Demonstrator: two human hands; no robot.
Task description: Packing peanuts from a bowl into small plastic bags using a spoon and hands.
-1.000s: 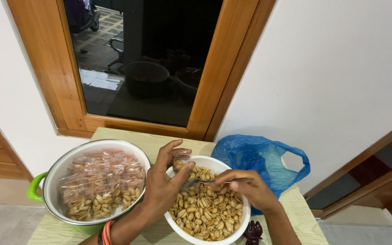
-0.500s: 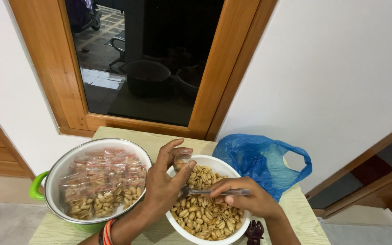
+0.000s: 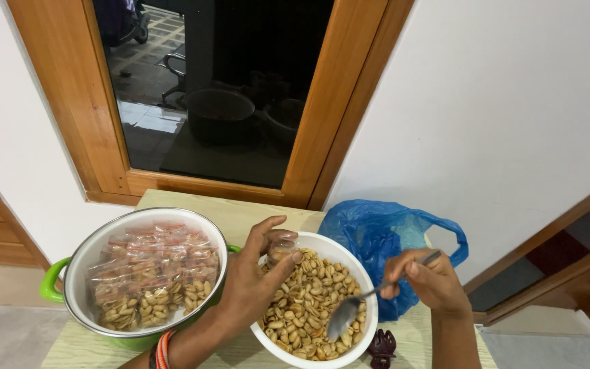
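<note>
A white bowl (image 3: 370,287) full of shelled peanuts (image 3: 305,307) stands on a pale table. My left hand (image 3: 254,273) hovers over the bowl's left rim and pinches a small clear packet (image 3: 281,250) with a few nuts in it. My right hand (image 3: 428,281) is at the bowl's right side and holds a metal spoon (image 3: 349,311) by the handle, its scoop tipped down onto the peanuts.
A green-handled metal pot (image 3: 69,287) on the left holds several small sealed packets of peanuts (image 3: 155,270). A blue plastic bag (image 3: 377,236) lies behind the bowl. A small dark clip (image 3: 382,345) sits at the front edge. A wood-framed window is behind.
My right hand has drawn back to the right and lowered, and the spoon now points down into the peanuts. My left hand still holds the small packet above the bowl.
</note>
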